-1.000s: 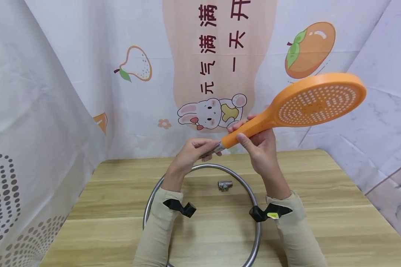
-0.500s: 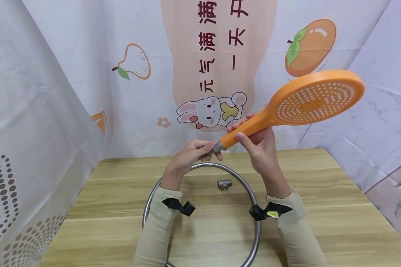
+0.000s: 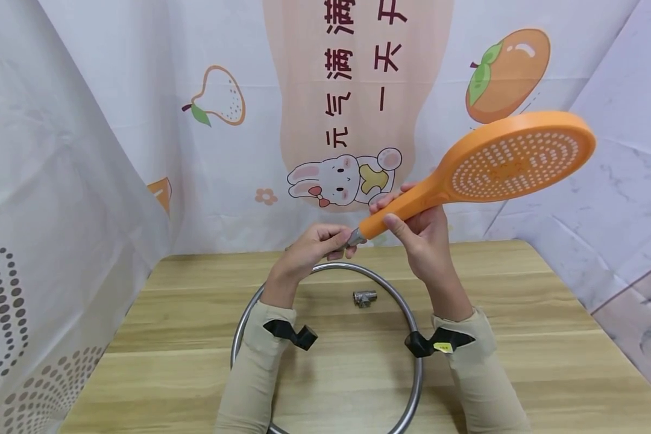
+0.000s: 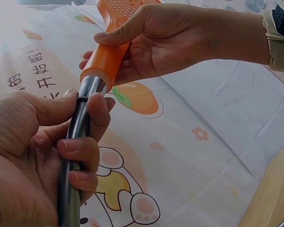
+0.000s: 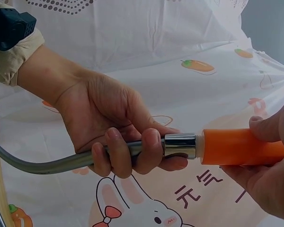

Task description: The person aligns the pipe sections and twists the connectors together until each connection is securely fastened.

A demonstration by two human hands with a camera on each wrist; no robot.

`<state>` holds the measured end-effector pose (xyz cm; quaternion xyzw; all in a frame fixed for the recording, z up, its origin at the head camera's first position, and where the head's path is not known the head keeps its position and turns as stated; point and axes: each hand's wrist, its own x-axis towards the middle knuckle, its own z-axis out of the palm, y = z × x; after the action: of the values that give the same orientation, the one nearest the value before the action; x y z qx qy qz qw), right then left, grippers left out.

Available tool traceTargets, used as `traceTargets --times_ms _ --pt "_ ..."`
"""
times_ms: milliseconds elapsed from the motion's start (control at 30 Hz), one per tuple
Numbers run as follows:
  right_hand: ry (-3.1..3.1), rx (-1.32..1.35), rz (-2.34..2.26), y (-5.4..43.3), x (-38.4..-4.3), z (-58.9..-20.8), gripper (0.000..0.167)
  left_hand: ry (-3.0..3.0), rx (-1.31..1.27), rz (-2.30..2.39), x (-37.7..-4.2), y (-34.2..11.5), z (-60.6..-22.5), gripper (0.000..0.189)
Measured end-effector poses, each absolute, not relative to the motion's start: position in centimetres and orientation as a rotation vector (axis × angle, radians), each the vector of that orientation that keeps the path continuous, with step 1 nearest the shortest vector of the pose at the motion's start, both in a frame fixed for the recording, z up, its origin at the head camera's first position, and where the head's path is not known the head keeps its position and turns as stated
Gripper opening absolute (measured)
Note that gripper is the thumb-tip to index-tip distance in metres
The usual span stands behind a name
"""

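Note:
My right hand (image 3: 425, 241) grips the handle of an orange shower head (image 3: 521, 158), which is held up above the table with its dotted spray face showing. My left hand (image 3: 306, 250) curls round the end of a grey metal shower hose (image 5: 47, 168). Its thumb and forefinger lie at the shiny connector nut (image 5: 180, 144), in line with the handle's base. Between nut and orange handle (image 5: 227, 146) a thin pale ring shows in the right wrist view. The left wrist view has the hose running down through the curled left fingers (image 4: 80, 149).
The rest of the hose lies in a wide loop on the wooden table (image 3: 564, 361), partly under the left forearm. Inside the loop sits a small metal tee fitting (image 3: 364, 298). A printed cloth backdrop (image 3: 222, 181) hangs behind the table.
The left fingers have shifted slightly around the nut and hose end. The shower head and right hand stay almost in place; the head view has tilted down a little.

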<state>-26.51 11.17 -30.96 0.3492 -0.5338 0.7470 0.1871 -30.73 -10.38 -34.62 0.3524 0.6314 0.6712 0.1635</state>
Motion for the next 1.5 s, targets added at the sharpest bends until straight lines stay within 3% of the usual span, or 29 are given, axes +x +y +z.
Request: traceTargets --times_ms 400,600,800,967,1500 --pt "-1.502 0.955 2.127 11.05 -26.59 -31.18 0.043 1.729 0.948 1.913 -30.69 -10.35 -34.62 0.021" --pt "-1.52 0.886 2.161 11.09 -26.4 -31.36 0.045 1.729 0.943 1.872 -30.52 -10.26 -34.76 0.016" --pt "-1.537 0.808 2.202 11.03 -26.26 -31.79 0.044 1.737 0.943 1.846 -30.3 -10.37 -35.35 0.033" --pt "-1.534 0.794 2.234 11.11 -26.43 -31.93 0.044 1.736 0.922 1.824 -29.97 -10.32 -35.11 0.02" --pt "-1.554 0.843 2.224 11.64 -26.89 -31.14 0.044 1.753 1.027 1.781 -30.6 -10.09 -34.74 0.018"
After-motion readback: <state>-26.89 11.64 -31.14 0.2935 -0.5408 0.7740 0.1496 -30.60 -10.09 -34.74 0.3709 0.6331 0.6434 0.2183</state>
